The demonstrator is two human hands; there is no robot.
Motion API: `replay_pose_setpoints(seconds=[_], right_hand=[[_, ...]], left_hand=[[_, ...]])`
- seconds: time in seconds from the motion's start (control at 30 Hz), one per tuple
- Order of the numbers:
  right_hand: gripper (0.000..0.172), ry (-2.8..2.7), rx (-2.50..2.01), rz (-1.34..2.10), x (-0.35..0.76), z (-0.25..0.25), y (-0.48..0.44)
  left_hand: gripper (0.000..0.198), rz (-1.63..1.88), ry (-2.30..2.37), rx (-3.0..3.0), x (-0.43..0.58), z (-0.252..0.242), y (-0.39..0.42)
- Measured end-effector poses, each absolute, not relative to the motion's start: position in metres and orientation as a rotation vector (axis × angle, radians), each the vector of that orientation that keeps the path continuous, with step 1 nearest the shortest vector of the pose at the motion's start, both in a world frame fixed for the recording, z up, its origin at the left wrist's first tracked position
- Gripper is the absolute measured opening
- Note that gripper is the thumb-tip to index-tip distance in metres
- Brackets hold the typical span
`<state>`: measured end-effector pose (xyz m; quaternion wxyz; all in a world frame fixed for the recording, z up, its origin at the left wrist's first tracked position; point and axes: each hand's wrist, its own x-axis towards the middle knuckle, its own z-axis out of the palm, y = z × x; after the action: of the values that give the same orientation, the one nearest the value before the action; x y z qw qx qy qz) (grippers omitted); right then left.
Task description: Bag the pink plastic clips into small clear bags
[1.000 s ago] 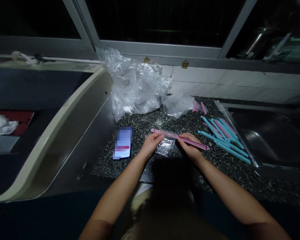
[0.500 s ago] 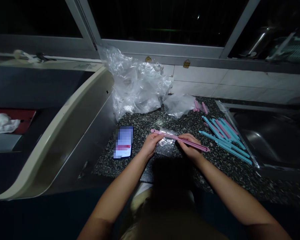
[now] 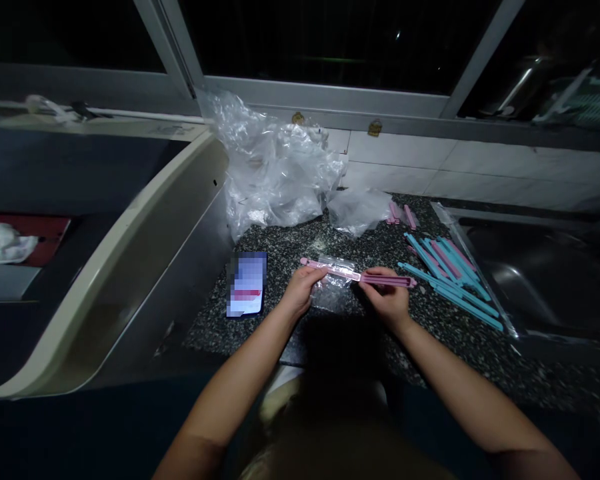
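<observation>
A long pink sealing clip [image 3: 380,281] lies across the top of a small clear plastic bag [image 3: 333,290] over the speckled stone counter [image 3: 330,247]. My left hand [image 3: 300,290] pinches the bag's left side just under the clip. My right hand [image 3: 387,297] grips the clip near its middle-right, fingers curled around it. The clip runs nearly level from left to right between both hands.
A heap of blue and pink clips [image 3: 447,270] lies to the right beside a steel sink [image 3: 535,273]. Crumpled clear bags [image 3: 275,167] pile up at the back under the window. A phone [image 3: 247,283] rests on the left, next to a cream appliance edge [image 3: 130,253].
The clip's right end has lifted, so it now sits nearly level instead of sloping down to the right. My right hand shifted slightly right along it. The left hand stayed put.
</observation>
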<state>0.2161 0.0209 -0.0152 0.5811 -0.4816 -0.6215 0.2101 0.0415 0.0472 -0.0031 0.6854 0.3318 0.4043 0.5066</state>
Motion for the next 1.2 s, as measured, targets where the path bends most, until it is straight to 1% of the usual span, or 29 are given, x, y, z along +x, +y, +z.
replay_pose_setpoints(seconds=[0.1, 0.23, 0.43, 0.73, 0.83, 1.03, 1.2], right_hand=[[0.007, -1.526, -1.065, 0.411, 0.218, -0.015, 0.022], [0.003, -1.58, -1.042, 0.314, 0.22, -0.014, 0.025], [0.008, -1.616, -1.042, 0.256, 0.219, -0.01, 0.025], [0.012, -1.644, -1.05, 0.268, 0.219, -0.01, 0.026], [0.012, -1.633, -1.047, 0.259, 0.219, -0.011, 0.028], [0.009, -1.639, -1.059, 0.299, 0.216, -0.008, 0.026], [0.008, -1.577, -1.099, 0.404, 0.214, -0.009, 0.025]], left_hand=[[0.033, 1.141, 0.901, 0.753, 0.042, -0.003, 0.047], [0.034, 1.134, 0.917, 0.755, 0.043, -0.005, 0.047], [0.035, 1.146, 0.938, 0.764, 0.044, -0.005, 0.046], [0.036, 1.162, 0.971, 0.806, 0.045, -0.006, 0.045], [0.035, 1.175, 0.985, 0.839, 0.045, -0.008, 0.046], [0.025, 1.217, 0.983, 0.884, 0.047, -0.014, 0.046], [0.026, 1.211, 0.977, 0.877, 0.048, -0.016, 0.045]])
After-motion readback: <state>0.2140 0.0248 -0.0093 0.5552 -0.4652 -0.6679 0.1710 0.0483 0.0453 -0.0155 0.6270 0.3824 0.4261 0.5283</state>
